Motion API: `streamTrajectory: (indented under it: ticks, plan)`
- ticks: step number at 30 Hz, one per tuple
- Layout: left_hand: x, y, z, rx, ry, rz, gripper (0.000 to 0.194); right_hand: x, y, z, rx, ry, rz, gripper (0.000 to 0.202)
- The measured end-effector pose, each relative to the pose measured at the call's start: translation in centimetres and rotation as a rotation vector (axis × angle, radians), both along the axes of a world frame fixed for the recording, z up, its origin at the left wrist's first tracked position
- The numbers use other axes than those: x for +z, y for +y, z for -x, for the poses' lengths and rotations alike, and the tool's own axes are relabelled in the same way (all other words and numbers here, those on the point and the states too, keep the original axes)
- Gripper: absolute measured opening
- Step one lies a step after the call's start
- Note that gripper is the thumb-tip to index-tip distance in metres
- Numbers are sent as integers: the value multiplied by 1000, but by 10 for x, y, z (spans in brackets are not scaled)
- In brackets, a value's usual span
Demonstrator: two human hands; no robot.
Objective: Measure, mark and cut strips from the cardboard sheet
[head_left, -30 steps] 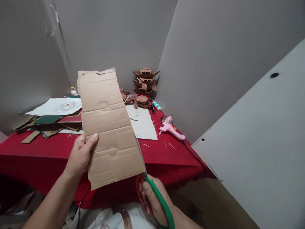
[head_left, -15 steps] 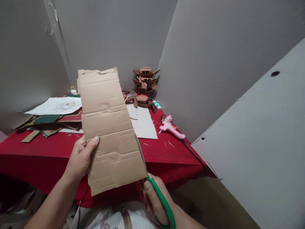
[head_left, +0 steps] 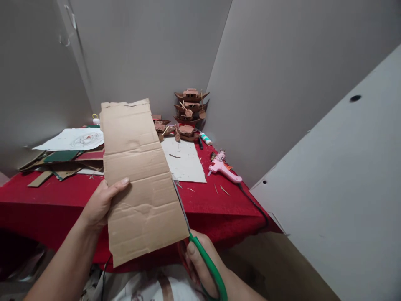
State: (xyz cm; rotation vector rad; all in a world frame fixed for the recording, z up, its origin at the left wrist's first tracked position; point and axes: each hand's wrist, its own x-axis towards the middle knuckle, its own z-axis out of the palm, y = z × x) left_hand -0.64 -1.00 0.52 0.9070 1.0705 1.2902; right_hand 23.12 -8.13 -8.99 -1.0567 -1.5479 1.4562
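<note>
Left hand [head_left: 102, 205] grips the cardboard sheet [head_left: 140, 179] by its left edge, thumb flat on the front, fingers tucked behind. Sheet is tilted, held up in front of the tabletop [head_left: 62, 196], its low end toward the wearer. Right hand [head_left: 208, 255] is closed round the scissors [head_left: 213, 267], right of the sheet's low corner. Blade [head_left: 182, 207] lies along the sheet's right edge, pointing away from the right hand; the other blade is probably behind the cardboard, hard to tell. Fingers at the red loop are dark and blurred.

Beyond the left hand: cardboard scraps [head_left: 62, 158] with a sheet of drawing paper [head_left: 69, 140] on top. Beyond the right hand: white board [head_left: 188, 165], glue gun [head_left: 224, 169] farther to the right, small bottle [head_left: 206, 139] and stacked model boats [head_left: 191, 106] farther off.

Risks, as judged: only the left hand visibly supports the sheet, so pressure from the scissors on the opposite edge could twist it or fold it at a crease. A wrist turn could send the blade off line and leave that edge ragged. Left thumb sits well apart from the visible blade, but hidden fingers could be nicked if they reach across behind. A loose left grip could let the sheet slip down.
</note>
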Motion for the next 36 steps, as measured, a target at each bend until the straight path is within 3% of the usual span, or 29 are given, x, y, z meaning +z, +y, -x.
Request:
streamTrajectory:
  ticks: [6,11,15,20,27,36]
  plan:
    - [3,-4,3,-11,-57,59,49,2,6,-6,63,-17,-74,70]
    - [4,-9,6,-49,-102,106,47,0,8,-6,32,-35,-87,65]
    - [0,-15,5,-32,-35,72,47,15,9,-5,64,-58,-167,50]
    - [-6,-23,0,-3,3,4,63,31,11,-9,91,-95,-260,41]
    - [-4,-29,-4,-5,5,25,70,26,8,-12,59,-86,-237,56]
    - [-6,-32,-4,-15,-11,37,67,21,0,-1,82,71,-298,54]
